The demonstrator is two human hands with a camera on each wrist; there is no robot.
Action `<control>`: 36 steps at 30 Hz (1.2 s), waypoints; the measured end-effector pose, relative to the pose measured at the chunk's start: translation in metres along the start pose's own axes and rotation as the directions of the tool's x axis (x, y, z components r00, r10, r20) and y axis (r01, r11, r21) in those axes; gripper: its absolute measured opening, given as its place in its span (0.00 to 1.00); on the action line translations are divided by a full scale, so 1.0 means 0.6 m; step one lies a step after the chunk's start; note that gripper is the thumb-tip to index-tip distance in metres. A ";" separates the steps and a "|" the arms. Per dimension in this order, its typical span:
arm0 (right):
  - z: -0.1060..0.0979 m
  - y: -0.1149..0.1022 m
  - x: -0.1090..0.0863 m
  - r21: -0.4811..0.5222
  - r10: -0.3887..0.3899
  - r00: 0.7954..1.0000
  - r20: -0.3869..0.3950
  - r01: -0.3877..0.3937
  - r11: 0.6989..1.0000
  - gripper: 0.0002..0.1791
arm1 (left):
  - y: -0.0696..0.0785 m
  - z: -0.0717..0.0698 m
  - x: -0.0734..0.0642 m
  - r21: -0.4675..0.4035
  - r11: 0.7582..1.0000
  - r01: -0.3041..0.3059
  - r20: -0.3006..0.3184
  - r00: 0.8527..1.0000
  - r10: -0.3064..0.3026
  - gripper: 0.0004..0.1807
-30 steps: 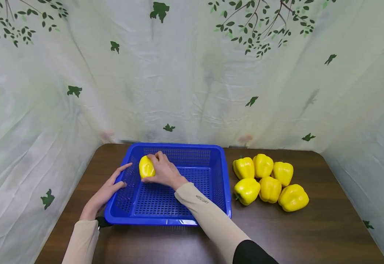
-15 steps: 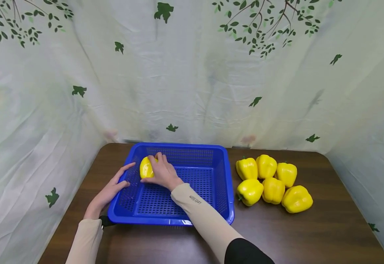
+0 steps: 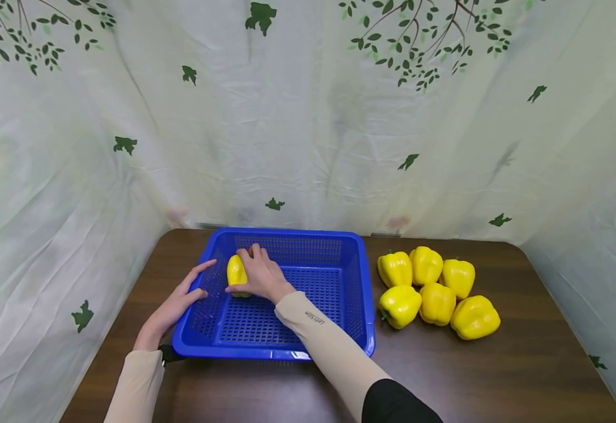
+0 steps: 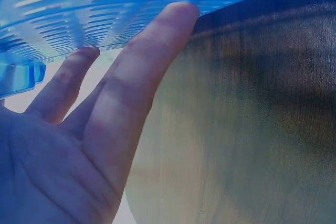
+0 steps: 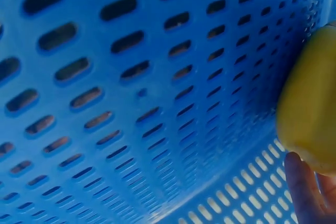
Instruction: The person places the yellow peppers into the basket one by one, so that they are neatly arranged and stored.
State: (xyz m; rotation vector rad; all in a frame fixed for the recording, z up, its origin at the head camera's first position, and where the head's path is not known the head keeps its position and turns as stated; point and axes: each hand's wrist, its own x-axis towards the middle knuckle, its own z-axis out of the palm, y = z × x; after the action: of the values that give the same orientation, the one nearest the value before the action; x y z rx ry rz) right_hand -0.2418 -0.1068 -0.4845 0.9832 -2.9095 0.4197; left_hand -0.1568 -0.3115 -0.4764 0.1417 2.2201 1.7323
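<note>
Inside the blue plastic basket (image 3: 271, 355), my right hand (image 3: 259, 275) holds a yellow bell pepper (image 3: 235, 271) near the left wall. The hand covers part of it. Up close in the right wrist view, the pepper (image 5: 310, 98) stands beside the slotted wall, with fingers (image 5: 304, 192) at its lower end. My left hand (image 3: 171, 305) rests at the basket's left rim, its thumb and a finger reaching over the edge. Two other fingers (image 4: 131, 77) stretch out straight along the basket's slotted outer side in the left wrist view.
Right of the basket, several more yellow bell peppers (image 3: 436, 295) sit grouped in two rows. Everything stands on a dark brown wooden table (image 3: 525, 364). A pale cloth curtain (image 3: 308, 117) with leaf prints hangs behind the table and at both sides.
The bell pepper in my right hand has come down slightly inside the basket and turned, so less of its width shows. The left hand keeps its place; the view shifted a little.
</note>
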 end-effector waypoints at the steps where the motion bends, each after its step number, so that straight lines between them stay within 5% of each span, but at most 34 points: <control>1: 0.000 0.001 0.000 0.002 0.001 1.000 0.000 -0.001 1.000 0.48 | 0.000 0.000 0.001 0.001 1.000 -0.002 0.000 1.000 0.002 0.34; 16: -0.012 0.019 -0.006 0.101 0.046 0.999 -0.009 -0.045 0.994 0.42 | -0.001 0.007 0.005 0.017 1.000 -0.014 -0.005 1.000 0.014 0.34; 24: -0.059 0.043 -0.017 0.142 -0.004 0.999 -0.042 0.010 0.990 0.40 | 0.002 0.003 0.001 0.027 1.000 -0.001 -0.009 1.000 0.002 0.34; 36: -0.140 0.094 -0.066 0.216 0.032 0.994 -0.108 -0.008 0.976 0.38 | 0.000 -0.001 -0.001 0.061 0.998 -0.014 -0.019 1.000 0.016 0.34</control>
State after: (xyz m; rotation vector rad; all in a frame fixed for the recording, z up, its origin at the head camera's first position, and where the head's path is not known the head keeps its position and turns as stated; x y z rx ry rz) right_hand -0.2479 -0.0180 -0.4223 0.9211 -2.8197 0.7785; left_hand -0.1563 -0.3122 -0.4760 0.1570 2.2923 1.6810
